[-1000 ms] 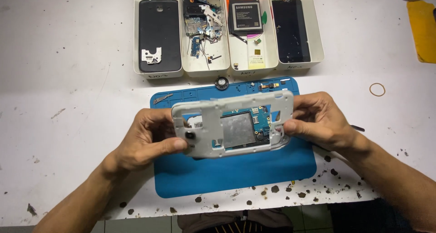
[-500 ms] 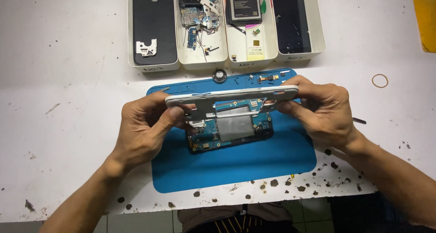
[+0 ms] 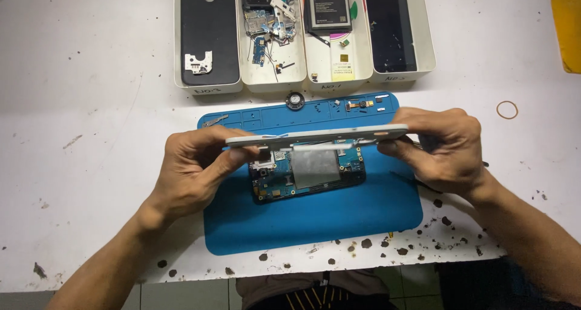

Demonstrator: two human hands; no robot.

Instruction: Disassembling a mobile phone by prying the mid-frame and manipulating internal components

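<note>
Left hand (image 3: 196, 165) and right hand (image 3: 445, 146) are gripping the white mid-frame (image 3: 318, 136) by its ends, now lifted edge-on above the phone body (image 3: 308, 174), which is lying exposed on the blue mat (image 3: 315, 225).

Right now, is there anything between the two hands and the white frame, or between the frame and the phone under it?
Nothing visible. The left hand and right hand grip the frame directly at its ends. It is lifted edge-on above the phone on the blue mat, with only open space between them.
</note>
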